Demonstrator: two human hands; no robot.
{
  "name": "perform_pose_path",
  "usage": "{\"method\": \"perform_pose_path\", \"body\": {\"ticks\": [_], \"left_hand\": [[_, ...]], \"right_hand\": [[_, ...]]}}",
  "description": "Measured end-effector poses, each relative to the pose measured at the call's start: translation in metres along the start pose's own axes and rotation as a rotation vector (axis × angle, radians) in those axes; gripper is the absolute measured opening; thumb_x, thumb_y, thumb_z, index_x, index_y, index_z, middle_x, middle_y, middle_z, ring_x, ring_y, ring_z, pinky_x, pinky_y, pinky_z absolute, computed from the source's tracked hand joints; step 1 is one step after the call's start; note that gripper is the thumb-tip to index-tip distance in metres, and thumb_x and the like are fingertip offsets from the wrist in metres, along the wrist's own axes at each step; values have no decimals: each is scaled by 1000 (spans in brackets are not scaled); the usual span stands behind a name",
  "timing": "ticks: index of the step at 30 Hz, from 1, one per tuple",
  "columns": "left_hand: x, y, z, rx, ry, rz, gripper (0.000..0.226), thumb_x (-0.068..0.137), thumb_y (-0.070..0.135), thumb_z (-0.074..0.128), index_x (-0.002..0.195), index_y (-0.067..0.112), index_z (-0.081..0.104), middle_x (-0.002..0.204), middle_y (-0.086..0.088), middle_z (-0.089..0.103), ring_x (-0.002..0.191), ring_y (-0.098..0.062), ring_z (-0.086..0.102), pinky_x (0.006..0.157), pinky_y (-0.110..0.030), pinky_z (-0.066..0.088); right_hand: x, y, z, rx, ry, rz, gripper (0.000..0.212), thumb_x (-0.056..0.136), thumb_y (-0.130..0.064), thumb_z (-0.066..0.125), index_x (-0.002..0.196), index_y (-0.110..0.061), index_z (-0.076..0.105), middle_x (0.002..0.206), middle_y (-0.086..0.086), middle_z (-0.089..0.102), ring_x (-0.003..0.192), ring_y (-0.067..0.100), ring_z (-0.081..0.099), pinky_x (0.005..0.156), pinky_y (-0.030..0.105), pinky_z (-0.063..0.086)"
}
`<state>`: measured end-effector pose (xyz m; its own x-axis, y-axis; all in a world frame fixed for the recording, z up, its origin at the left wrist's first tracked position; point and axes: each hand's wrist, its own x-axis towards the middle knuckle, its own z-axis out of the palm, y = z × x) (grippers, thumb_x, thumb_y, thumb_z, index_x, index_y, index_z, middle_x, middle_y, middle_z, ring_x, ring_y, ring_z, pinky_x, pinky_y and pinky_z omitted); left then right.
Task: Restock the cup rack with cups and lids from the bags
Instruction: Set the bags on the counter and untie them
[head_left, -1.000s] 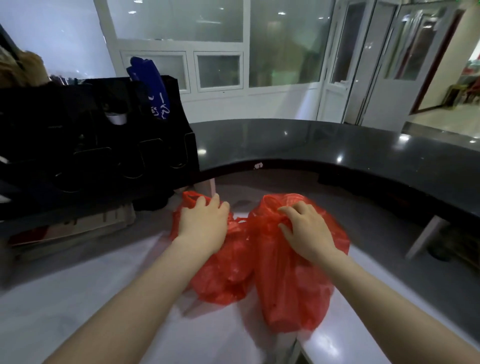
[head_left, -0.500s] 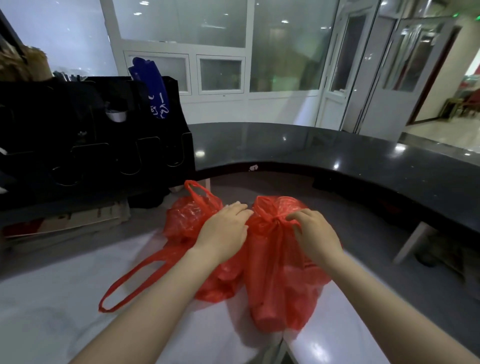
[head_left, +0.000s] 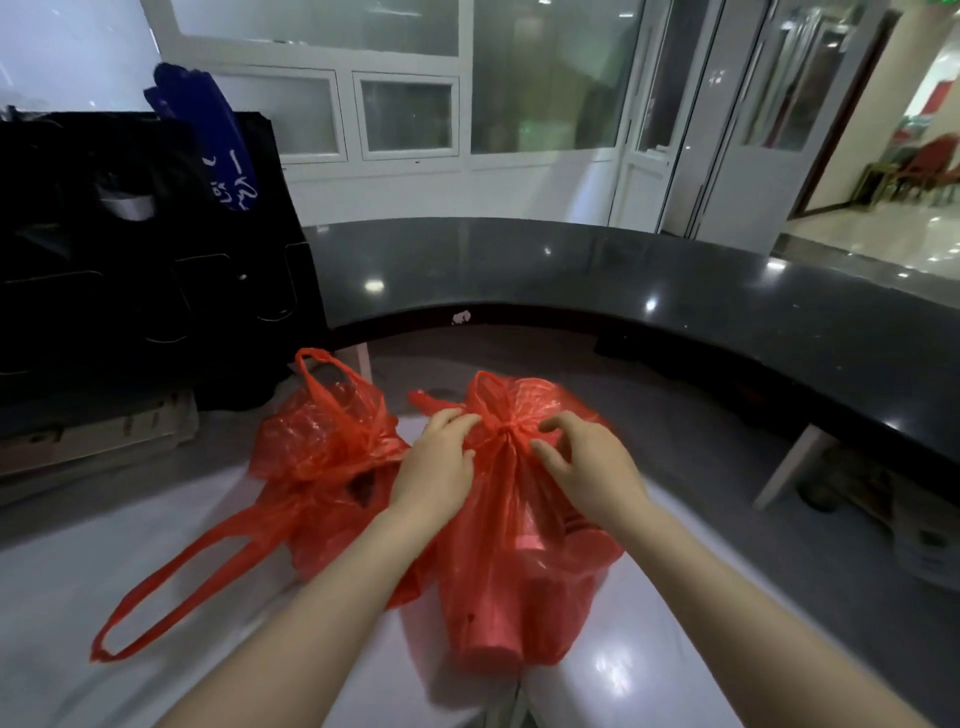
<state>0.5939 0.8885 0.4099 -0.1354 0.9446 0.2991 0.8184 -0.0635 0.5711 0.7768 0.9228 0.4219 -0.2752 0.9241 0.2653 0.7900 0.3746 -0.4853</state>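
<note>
Entry: two red bags on the white table (head_left: 104, 597), lower centre of the frame.

Item 1: knotted bag (head_left: 524, 525), centre, handles tied in a knot (head_left: 506, 428) at its top. Through the thin plastic we make out a cup stack (head_left: 496, 618) lying inside. Lids we cannot pick out.

Item 2: second bag (head_left: 322, 467), touching item 1 on its left, with one handle loop trailing toward the lower left.

Item 3: cup rack (head_left: 156, 270), black, upper left, well apart from both bags.

Left hand (head_left: 436, 467): grip closed on the gathered plastic just left of the knot.

Right hand (head_left: 587, 467): fingers curled at the knot, thumb and forefinger parted. We cannot tell whether this grip has caught anything.

Step in hand, as we judge it: opening item 1. Nothing has reached the rack yet, so the task stands near its start.

Next move calls for: fingertip work to loosen the knot while the other hand steadies the neck. The film looks thin and may tear, spilling cups.
</note>
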Motion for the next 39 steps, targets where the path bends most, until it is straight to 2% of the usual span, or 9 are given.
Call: {"method": "perform_pose_path", "body": {"ticks": [4, 9, 19, 24, 26, 29, 33, 35, 39], "left_hand": [[18, -2, 7, -43, -120, 24, 54, 90, 10, 57, 141, 20, 42, 150, 0, 35, 122, -21, 51, 104, -35, 39], [33, 2, 16, -382, -133, -98, 59, 85, 17, 63, 138, 24, 39, 120, -3, 60, 107, -16, 58, 97, -31, 45], [41, 5, 7, -773, -90, -46, 55, 74, -12, 66, 114, 22, 47, 76, -3, 59, 73, -10, 59, 71, -19, 47], [46, -2, 1, -793, -203, 18, 45, 76, -11, 64, 99, 27, 55, 71, 5, 58, 66, -3, 55, 62, -18, 46], [46, -4, 1, -811, -199, 24, 46, 75, -15, 61, 99, 24, 57, 73, 2, 58, 67, -4, 56, 63, -18, 47], [45, -7, 0, -814, -140, -26, 45, 74, -15, 62, 99, 22, 58, 76, -1, 59, 71, -7, 57, 68, -20, 48], [43, -9, -2, -671, -64, -70, 30, 77, 2, 71, 96, 25, 64, 70, 8, 63, 65, -1, 60, 69, -18, 49], [41, -6, -1, -592, -38, -92, 24, 77, 12, 75, 93, 27, 64, 69, 9, 63, 62, -1, 59, 67, -22, 51], [36, -2, 1, -460, 30, -50, 21, 75, 32, 77, 89, 30, 62, 83, 10, 64, 74, -3, 60, 71, -24, 50]], "right_hand": [[3, -1, 4, -66, -48, 3, 35, 84, -42, 66, 115, -26, 65, 106, -4, 53, 104, 17, 49, 90, 33, 43], [9, 1, 1, -18, 12, 20, 19, 80, -22, 72, 99, -24, 73, 98, -7, 64, 98, 16, 59, 84, 24, 41], [21, -2, -4, 108, 141, 73, 18, 95, -29, 54, 104, -25, 69, 98, -7, 71, 95, 14, 64, 82, 30, 48], [45, -16, -1, 174, -91, 74, 67, 85, -19, 66, 145, -21, 37, 137, -2, 51, 127, 16, 45, 106, 33, 37], [52, -21, 1, 265, -126, 61, 60, 82, -13, 68, 138, -22, 47, 125, -5, 59, 117, 12, 54, 98, 23, 43], [53, -23, -1, 257, 17, 66, 21, 81, -8, 67, 96, -21, 72, 86, -14, 68, 83, 5, 64, 73, 11, 46], [49, -14, -14, 331, 200, 174, 24, 81, 0, 61, 85, -20, 74, 71, -13, 68, 58, 1, 64, 61, 12, 48], [48, -11, -20, 308, 252, 226, 19, 82, -7, 63, 85, -21, 74, 69, -16, 66, 60, -1, 63, 62, 11, 45], [44, -7, -21, 400, 155, 346, 15, 84, -16, 61, 69, -15, 65, 55, -2, 66, 50, 8, 63, 58, 27, 50]]}}
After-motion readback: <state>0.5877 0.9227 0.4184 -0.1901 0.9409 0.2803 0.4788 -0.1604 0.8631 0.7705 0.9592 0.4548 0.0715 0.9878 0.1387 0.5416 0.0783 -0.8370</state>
